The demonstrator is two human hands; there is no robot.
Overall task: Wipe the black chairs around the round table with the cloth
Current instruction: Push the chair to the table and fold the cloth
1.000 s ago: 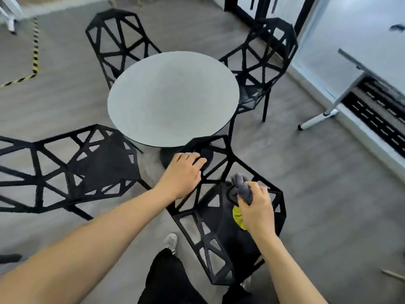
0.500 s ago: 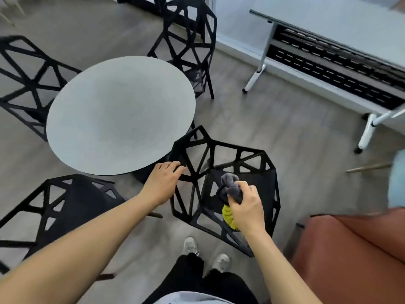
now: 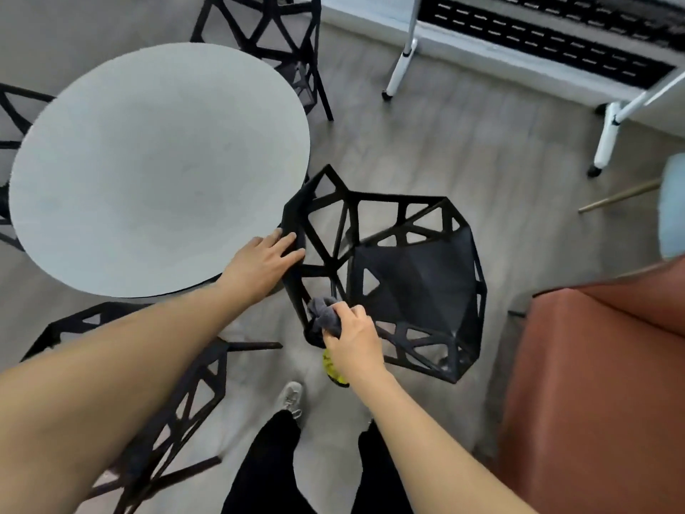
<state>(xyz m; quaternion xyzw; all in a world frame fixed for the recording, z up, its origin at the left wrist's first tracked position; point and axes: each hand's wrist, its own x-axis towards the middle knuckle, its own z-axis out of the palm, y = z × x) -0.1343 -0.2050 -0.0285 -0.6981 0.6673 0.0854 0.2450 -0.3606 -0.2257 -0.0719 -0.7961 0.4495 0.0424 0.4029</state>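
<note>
The right hand point(image 3: 352, 337) is clenched around the bunched grey-and-yellow cloth point(image 3: 325, 320), pressing it against the near corner of the black chair point(image 3: 415, 287) that stands just beside the right edge of the round table point(image 3: 155, 165). The left hand point(image 3: 265, 259) lies flat with fingers extended on the chair's backrest rim, at the point where that rim meets the table edge. Three further black chairs stand around the table: far side point(image 3: 281, 38), left side point(image 3: 11, 142), near side point(image 3: 155, 421).
</note>
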